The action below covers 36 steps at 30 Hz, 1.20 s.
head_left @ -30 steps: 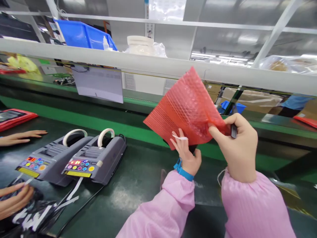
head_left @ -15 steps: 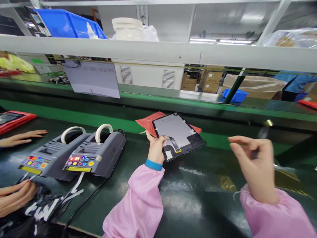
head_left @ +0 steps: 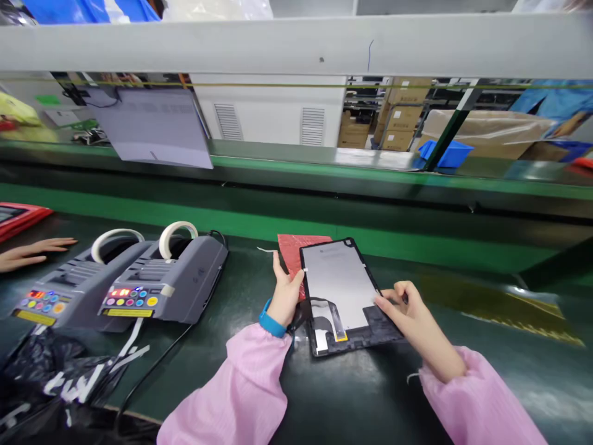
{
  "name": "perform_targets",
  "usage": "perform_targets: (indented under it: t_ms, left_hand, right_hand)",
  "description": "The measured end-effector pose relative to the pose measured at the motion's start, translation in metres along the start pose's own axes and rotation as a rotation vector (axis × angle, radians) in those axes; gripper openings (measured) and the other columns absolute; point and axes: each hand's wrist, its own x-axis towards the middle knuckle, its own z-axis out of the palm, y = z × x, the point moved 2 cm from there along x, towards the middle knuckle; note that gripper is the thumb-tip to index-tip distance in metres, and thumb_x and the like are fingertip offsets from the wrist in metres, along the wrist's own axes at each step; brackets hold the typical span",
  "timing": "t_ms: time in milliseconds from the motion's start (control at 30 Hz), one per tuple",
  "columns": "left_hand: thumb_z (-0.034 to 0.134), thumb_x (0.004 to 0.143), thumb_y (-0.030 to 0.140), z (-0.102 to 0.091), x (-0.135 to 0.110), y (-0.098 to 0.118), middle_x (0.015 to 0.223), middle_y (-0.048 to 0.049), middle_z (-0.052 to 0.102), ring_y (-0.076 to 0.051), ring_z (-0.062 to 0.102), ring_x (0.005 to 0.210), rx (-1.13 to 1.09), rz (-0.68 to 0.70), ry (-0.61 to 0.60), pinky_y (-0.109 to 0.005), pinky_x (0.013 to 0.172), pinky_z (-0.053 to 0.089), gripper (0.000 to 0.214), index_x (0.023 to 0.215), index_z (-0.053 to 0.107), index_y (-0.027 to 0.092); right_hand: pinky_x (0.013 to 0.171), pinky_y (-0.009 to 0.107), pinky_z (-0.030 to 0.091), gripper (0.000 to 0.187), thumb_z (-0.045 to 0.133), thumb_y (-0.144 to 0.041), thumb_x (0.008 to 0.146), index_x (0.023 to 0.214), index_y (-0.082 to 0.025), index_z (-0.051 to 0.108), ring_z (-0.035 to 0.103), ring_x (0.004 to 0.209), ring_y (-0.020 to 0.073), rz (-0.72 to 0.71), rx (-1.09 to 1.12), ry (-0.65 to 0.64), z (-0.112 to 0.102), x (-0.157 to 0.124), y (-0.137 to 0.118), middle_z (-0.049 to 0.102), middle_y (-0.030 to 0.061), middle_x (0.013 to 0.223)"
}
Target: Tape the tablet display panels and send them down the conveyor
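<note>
A tablet screen panel [head_left: 340,281], its grey back facing up and a flex cable [head_left: 337,318] lying across the lower part, is tilted above the bench. My left hand [head_left: 283,293] holds it by the left edge, thumb on top. A thin white strip [head_left: 265,250] shows at the tip of that hand's index finger. At the right edge, my right hand [head_left: 404,309] pinches the panel, its thumb on the back and the other fingers curled. Behind the panel is a red bubble-wrap pouch [head_left: 296,250], partly covered by it.
Two grey tape dispensers [head_left: 169,284] with tape rolls stand to the left, beside a black plastic bag [head_left: 60,361] with tape scraps. Another person's hand [head_left: 37,252] rests past them. Amber film [head_left: 509,309] lies at right. A shelf beam [head_left: 278,46] crosses above.
My right hand has come in from the right and now grips the panel's right edge. The panel has turned more upright in view and sits lower. The view has tipped downward.
</note>
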Motion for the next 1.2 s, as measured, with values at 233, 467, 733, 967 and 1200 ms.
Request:
perform_targets:
  t_ms: [233,467,733,967,1200]
  left_hand:
    - [0.073,0.085,0.031,-0.015,0.005,-0.028,0.119,-0.0088,0.073,-0.016,0.071,0.1,0.244,0.073,-0.12,-0.037,0.103,0.049,0.114,0.159,-0.013,0.026]
    - [0.065,0.088,0.024,-0.023,0.013,-0.022,0.106,-0.0053,0.074,-0.012,0.069,0.081,0.459,0.003,-0.193,-0.029,0.087,0.053,0.106,0.159,-0.013,0.022]
    - [0.052,0.095,0.024,-0.031,0.0,0.01,0.062,0.0103,0.058,-0.01,0.058,0.041,0.88,-0.114,-0.173,-0.018,0.043,0.043,0.093,0.158,-0.017,0.029]
    - [0.045,0.098,0.022,-0.053,0.001,0.028,0.07,0.0086,0.059,-0.008,0.052,0.043,0.904,0.168,-0.01,-0.018,0.049,0.045,0.083,0.16,-0.011,0.027]
    - [0.042,0.1,0.012,-0.031,-0.025,0.038,0.091,0.0007,0.064,-0.009,0.058,0.066,0.66,0.776,-0.356,-0.023,0.067,0.054,0.079,0.159,-0.003,0.04]
  right_hand:
    - [0.069,0.033,0.056,0.03,0.067,-0.048,0.092,0.099,-0.02,0.06,0.065,0.083,0.0194,0.084,-0.106,-0.054,-0.022,-0.015,-0.002,0.067,0.0061,0.101]
    - [0.06,0.026,0.049,0.05,0.07,-0.063,0.081,0.081,-0.027,0.036,0.059,0.071,0.016,0.072,-0.141,0.004,-0.063,-0.015,-0.021,0.063,0.0027,0.085]
    - [0.068,0.027,0.052,0.052,0.075,-0.059,0.078,0.082,-0.027,0.034,0.062,0.079,0.0172,0.133,0.11,0.052,-0.039,0.006,-0.022,0.064,0.0015,0.084]
    - [0.067,0.034,0.051,0.043,0.058,-0.065,0.086,0.078,-0.027,0.038,0.065,0.072,0.0217,-0.038,-0.325,-0.132,0.007,0.026,0.014,0.071,0.008,0.09]
    - [0.074,0.036,0.051,0.025,0.054,-0.047,0.098,0.088,-0.026,0.045,0.071,0.079,0.022,-0.123,-0.253,-0.05,-0.025,0.013,0.008,0.076,0.0072,0.094]
